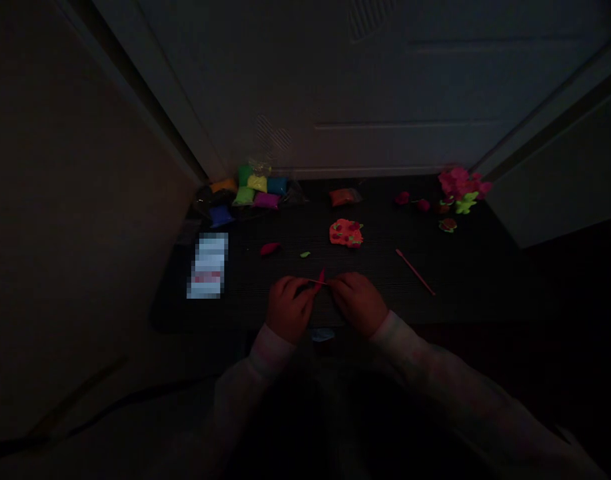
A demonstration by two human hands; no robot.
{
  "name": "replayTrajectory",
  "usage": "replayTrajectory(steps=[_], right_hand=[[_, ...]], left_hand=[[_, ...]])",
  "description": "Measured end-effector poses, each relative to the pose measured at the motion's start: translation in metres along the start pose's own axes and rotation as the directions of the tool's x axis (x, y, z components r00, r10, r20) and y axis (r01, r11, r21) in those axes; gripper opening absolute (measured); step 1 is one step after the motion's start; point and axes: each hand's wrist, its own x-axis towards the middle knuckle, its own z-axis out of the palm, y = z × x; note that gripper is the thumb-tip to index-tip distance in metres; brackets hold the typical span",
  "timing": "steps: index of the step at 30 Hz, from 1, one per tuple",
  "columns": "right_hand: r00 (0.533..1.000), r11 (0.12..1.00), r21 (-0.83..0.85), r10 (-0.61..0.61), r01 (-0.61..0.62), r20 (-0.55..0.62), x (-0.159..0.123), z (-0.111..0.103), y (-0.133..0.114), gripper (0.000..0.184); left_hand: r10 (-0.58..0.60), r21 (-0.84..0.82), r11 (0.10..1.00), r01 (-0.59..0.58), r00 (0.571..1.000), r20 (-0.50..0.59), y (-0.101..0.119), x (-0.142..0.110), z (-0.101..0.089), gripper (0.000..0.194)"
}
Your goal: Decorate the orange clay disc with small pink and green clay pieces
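My left hand (288, 308) is closed near the front edge of the dark table, its fingertips pinching a small red pointed piece (320, 278). A thin, light orange strip (319, 281) crosses that piece and runs to the fingertips of my right hand (360, 303), which is closed on its end. Whether the strip is a stick or soft clay, I cannot tell in this dim light. Just beyond my hands lie a dark red lump of clay (270, 249), a small green leaf shape (305, 255) and an orange clay piece with red and green decorations (346, 233).
Several bags of coloured clay (258, 183) lie at the back left, above a blurred white packet (208, 265). An orange clay bag (344, 197) sits at the back. A pink stick tool (415, 272) lies to the right, with pink clay flowers (464, 183) behind.
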Motion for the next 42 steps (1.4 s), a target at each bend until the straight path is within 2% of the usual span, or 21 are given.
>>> replayTrajectory(steps=[5,13,18,23,28,33,38,42], right_hand=[[0.999,1.0,0.006,0.03,-0.03,-0.036,0.0,-0.002,0.001,0.023],[0.999,0.999,-0.025,-0.038,0.038,0.004,-0.009,-0.005,-0.003,0.027],[0.997,0.997,-0.055,-0.054,0.057,0.052,-0.013,-0.005,-0.007,0.029],[0.993,0.995,-0.077,-0.05,0.058,0.103,-0.012,-0.007,-0.008,0.03],[0.988,0.993,-0.089,-0.06,0.074,0.144,-0.009,-0.009,-0.006,0.028],[0.979,0.989,-0.086,-0.108,0.124,0.171,-0.006,-0.01,-0.003,0.028],[0.977,0.985,-0.084,-0.136,0.151,0.163,-0.005,-0.013,-0.003,0.027],[0.985,0.989,-0.075,-0.115,0.126,0.13,-0.003,-0.011,-0.002,0.023]], left_hand=[[0.014,0.001,1.0,-0.014,1.0,-0.002,0.002,0.0,-0.001,0.015],[-0.006,0.005,1.0,0.007,0.999,-0.042,0.003,-0.002,-0.009,0.018],[0.017,0.047,0.999,-0.018,1.0,0.024,0.004,-0.005,-0.009,0.026],[0.011,0.084,0.996,-0.017,0.997,0.074,0.006,-0.006,-0.007,0.026],[0.005,0.108,0.994,-0.016,0.995,0.099,0.008,-0.008,-0.007,0.026],[0.055,0.099,0.993,-0.063,0.996,0.075,0.004,-0.014,-0.008,0.027],[0.056,0.1,0.993,-0.062,0.996,0.063,0.003,-0.016,-0.008,0.025],[0.051,0.098,0.994,-0.056,0.997,0.062,0.005,-0.015,-0.008,0.026]])
